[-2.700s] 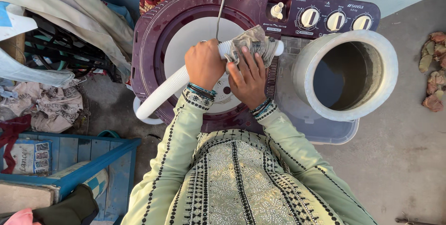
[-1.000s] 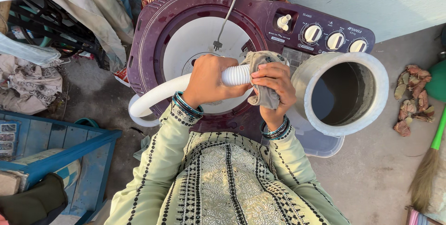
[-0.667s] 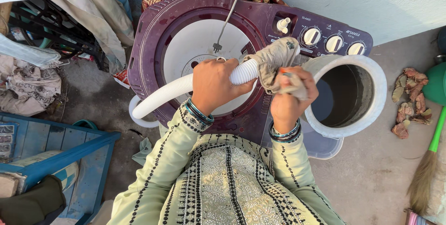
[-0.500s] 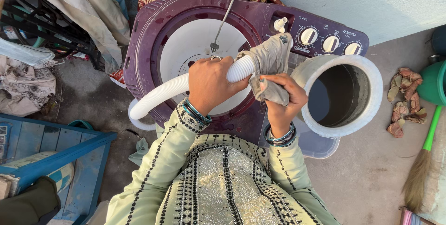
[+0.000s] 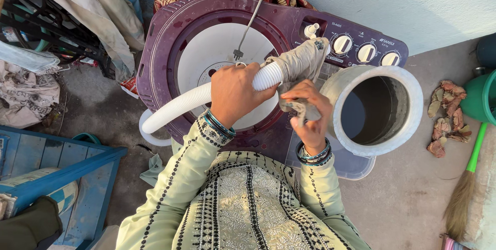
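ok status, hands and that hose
Left hand gripping white ribbed hose over the wash tub. Right hand pinching grey cloth wrapped on hose end. Nothing blocking.

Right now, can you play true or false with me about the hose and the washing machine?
1. The left hand holds the white ribbed hose. True.
2. A grey cloth covers the hose's end. True.
3. The right hand is turning a dial. False: its grip is on the cloth below the hose end.
4. The spin tub at the right is full of clothes. False: it looks dark and empty.
5. A green-handled broom lies on the floor at the right. True.
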